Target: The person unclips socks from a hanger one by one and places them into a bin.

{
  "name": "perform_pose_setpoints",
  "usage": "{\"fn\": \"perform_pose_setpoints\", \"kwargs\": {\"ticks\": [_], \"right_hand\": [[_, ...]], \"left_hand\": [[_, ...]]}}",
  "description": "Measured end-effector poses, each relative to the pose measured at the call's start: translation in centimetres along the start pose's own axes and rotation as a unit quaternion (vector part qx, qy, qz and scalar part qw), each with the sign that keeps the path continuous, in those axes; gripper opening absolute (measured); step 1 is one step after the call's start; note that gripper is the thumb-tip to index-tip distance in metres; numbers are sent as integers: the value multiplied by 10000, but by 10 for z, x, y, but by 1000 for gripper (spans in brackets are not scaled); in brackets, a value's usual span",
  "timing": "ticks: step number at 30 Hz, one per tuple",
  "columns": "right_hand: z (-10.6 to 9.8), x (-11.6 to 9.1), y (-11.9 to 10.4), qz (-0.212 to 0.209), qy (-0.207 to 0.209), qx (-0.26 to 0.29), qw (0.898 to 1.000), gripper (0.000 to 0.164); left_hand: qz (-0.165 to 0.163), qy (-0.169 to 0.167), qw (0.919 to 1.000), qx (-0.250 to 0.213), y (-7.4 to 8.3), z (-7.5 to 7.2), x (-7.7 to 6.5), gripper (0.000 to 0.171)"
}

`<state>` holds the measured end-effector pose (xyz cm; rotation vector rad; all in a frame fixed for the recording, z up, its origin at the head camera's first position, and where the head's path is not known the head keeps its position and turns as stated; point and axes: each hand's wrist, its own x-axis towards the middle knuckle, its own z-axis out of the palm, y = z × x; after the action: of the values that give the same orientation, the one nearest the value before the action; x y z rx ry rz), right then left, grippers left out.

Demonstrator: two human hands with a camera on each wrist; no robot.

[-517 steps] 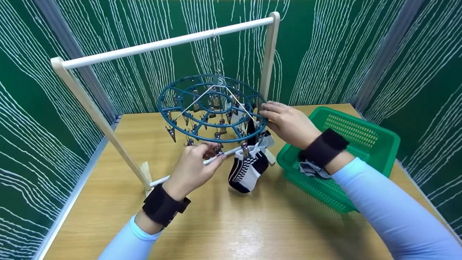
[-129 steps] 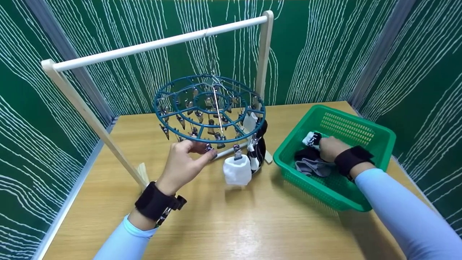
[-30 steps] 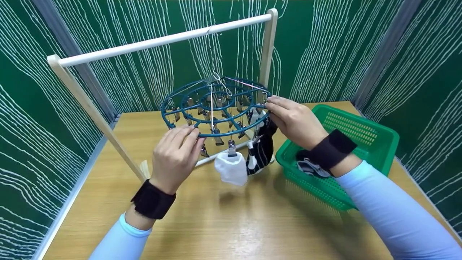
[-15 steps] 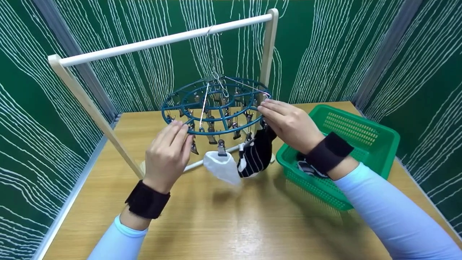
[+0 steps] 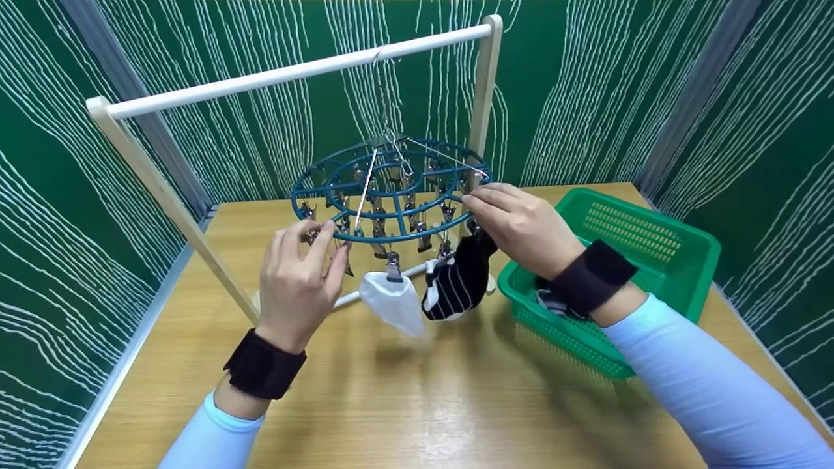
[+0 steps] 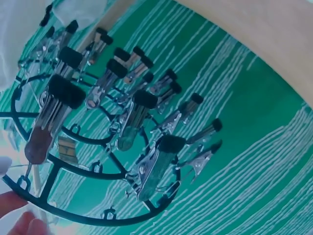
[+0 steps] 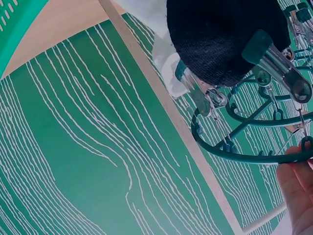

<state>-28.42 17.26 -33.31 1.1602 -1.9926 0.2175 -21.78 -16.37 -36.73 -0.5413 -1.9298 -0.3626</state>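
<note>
A round teal clip hanger (image 5: 391, 189) with several metal clips hangs from a rack's white bar. My left hand (image 5: 293, 280) has its thumb and forefinger around the front-left rim, beside a dangling clip; its other fingers are bent. On the right edge, my right hand (image 5: 521, 218) pinches the rim (image 7: 254, 157) between thumb and fingers. A white sock (image 5: 394, 303) dangles from a front clip. Right of it hangs a black sock with white stripes (image 5: 459, 280), partly behind the right hand. Dark cloth fills much of the right wrist view's top, apparently a sock (image 7: 222, 39).
The rack's wooden posts (image 5: 172, 202) stand left and behind right of the hanger. A green basket (image 5: 704, 260) sits to the right on the wooden table (image 5: 423, 417), with grey and dark socks (image 5: 554, 303) inside, partly covered by the right wrist.
My right hand has left the basket and taken the hanger's rim. In the last second the hanger has turned, carrying the white sock leftward; my left hand has shifted slightly left, its fingers spreading.
</note>
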Motion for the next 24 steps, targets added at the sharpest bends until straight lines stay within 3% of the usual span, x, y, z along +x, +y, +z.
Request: {"fn": "perform_pose_setpoints", "kwargs": {"ticks": [4, 6, 10, 13, 15, 17, 21, 24], "right_hand": [[1, 0, 0, 12, 75, 36, 10000, 23], [2, 0, 0, -12, 110, 33, 9999, 22], [2, 1, 0, -42, 103, -19, 9999, 21], [2, 1, -1, -33, 46, -49, 10000, 22], [2, 1, -1, -19, 33, -40, 10000, 22], [2, 1, -1, -13, 27, -34, 10000, 23], [2, 1, -1, 5, 58, 17, 10000, 22], [2, 1, -1, 21, 68, 45, 10000, 21]], "left_hand": [[265, 392, 9984, -305, 3, 3, -1, 30], [474, 421, 9964, -570, 5, 5, -2, 25], [637, -209, 9918, -1090, 9, 7, -4, 23], [373, -977, 9831, -1505, 12, 8, -4, 25], [48, -1465, 9703, -1925, 14, 8, -4, 28], [-342, -1894, 9514, -2403, 16, 8, -2, 30], [-975, -2436, 9126, -3137, 18, 9, 3, 34], [-1298, -2744, 8922, -3344, 19, 11, 8, 37]]}}
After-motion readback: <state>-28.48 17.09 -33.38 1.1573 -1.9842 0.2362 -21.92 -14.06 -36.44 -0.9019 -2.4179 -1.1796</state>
